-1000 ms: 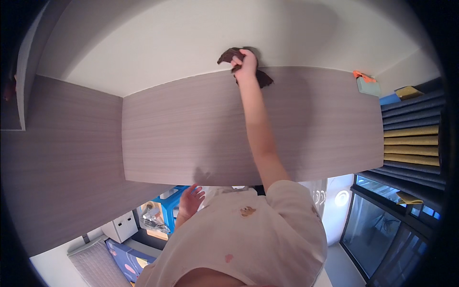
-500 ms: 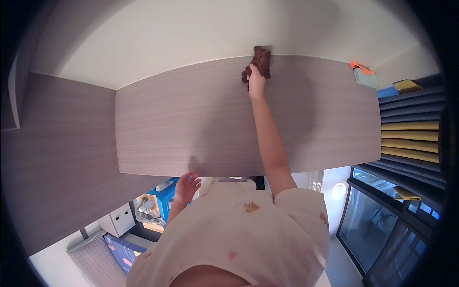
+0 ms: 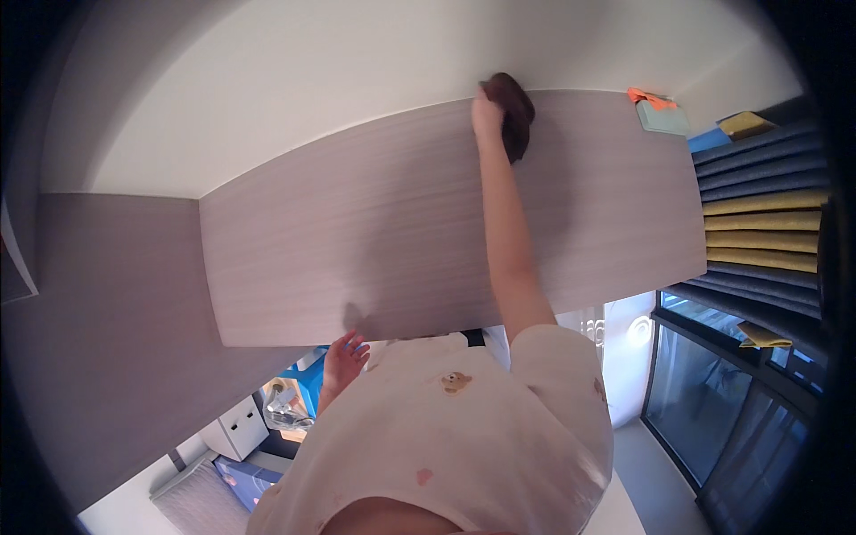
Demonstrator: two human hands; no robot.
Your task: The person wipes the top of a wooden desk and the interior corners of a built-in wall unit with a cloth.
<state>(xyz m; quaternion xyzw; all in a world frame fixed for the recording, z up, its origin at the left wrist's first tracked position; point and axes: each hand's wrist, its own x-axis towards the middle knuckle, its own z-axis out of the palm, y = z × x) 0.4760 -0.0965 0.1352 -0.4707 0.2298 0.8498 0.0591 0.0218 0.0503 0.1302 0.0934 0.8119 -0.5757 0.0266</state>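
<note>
My right hand (image 3: pixel 487 118), at the end of an outstretched arm, is closed on a dark brown cloth (image 3: pixel 517 114). The cloth is bunched up and slightly blurred, and its upper end overlaps the line where the grey-brown wood-grain surface (image 3: pixel 419 223) meets the white wall (image 3: pixel 357 62). My left hand (image 3: pixel 346 358) is at the surface's near edge, with fingers loosely apart and nothing in them. Whether it touches the edge I cannot tell.
At the surface's far right corner lies a pale green box (image 3: pixel 662 118) with an orange item (image 3: pixel 649 97) on it. Grey and yellow curtains (image 3: pixel 758 209) hang on the right. Wood-grain panelling (image 3: pixel 116 330) borders the left. A white box (image 3: pixel 236 430) stands below at left.
My right hand has moved farther away toward the wall, and the cloth has swung to the right of it. My left hand stays near the edge. The whole view has tilted a little.
</note>
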